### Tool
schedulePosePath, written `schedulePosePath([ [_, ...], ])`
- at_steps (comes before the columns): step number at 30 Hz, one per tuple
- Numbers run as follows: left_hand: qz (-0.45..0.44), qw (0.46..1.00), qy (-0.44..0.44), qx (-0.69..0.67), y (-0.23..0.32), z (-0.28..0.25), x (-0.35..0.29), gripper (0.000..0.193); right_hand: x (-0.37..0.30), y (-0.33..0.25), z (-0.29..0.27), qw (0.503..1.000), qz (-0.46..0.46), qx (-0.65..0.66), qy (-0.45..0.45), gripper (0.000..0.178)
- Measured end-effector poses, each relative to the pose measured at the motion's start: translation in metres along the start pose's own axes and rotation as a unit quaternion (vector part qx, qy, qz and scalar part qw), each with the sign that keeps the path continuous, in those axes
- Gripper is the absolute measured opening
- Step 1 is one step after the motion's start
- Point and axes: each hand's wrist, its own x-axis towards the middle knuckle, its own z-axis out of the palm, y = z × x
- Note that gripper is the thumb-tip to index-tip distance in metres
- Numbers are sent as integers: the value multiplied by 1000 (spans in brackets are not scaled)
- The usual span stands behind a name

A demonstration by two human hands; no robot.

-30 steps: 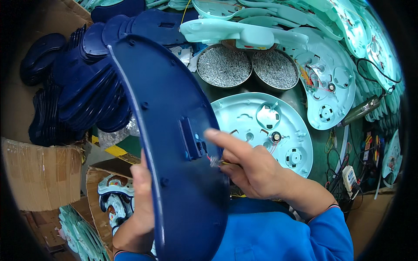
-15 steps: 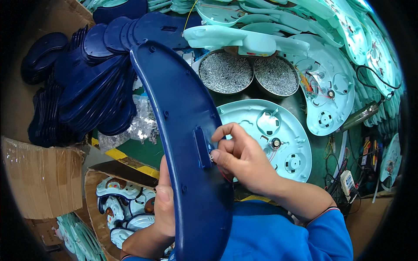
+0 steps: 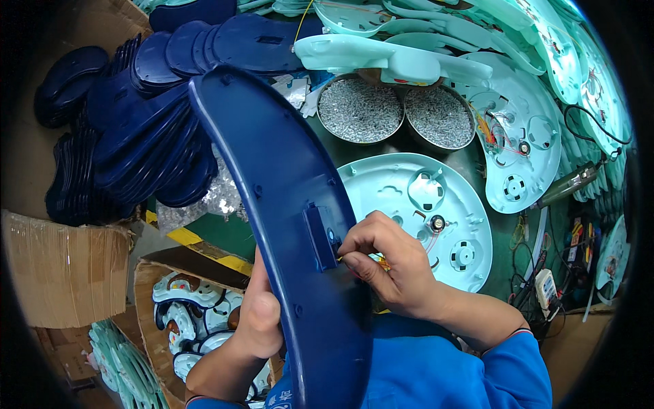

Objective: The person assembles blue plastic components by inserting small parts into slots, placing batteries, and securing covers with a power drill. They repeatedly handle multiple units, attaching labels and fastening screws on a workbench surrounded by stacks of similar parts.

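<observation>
Item: long curved dark-blue plastic shell (image 3: 286, 225), gripped at its lower edge by left hand (image 3: 262, 317), fingers wrapped. Right hand (image 3: 388, 262) fingertips pinch at the shell's small rectangular socket (image 3: 320, 235). Risk: fine wires there may snag or tear if tugged.

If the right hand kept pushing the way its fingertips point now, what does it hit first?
The right hand points left, its fingertips already at the small raised rectangular housing on the dark blue curved panel. It would likely press into that housing at once; whether contact is already made is unclear.
</observation>
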Motion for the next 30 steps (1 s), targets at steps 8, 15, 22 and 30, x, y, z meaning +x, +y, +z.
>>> schedulePosePath([
  [8, -31, 999, 1, 40, 8, -5, 1, 116, -5, 5, 12, 992, -102, -72, 33, 27],
  [15, -84, 995, 35, 36, 16, -7, -6, 112, -8, 5, 14, 991, -100, -57, 63, 27],
  [22, -75, 992, 98, -16, 16, 2, -14, 109, -17, 5, 14, 982, -154, -92, 52, 35],
  [30, 106, 992, 46, 44, -10, 26, -7, 97, -14, -10, 5, 920, 160, 352, 53, 69],
])
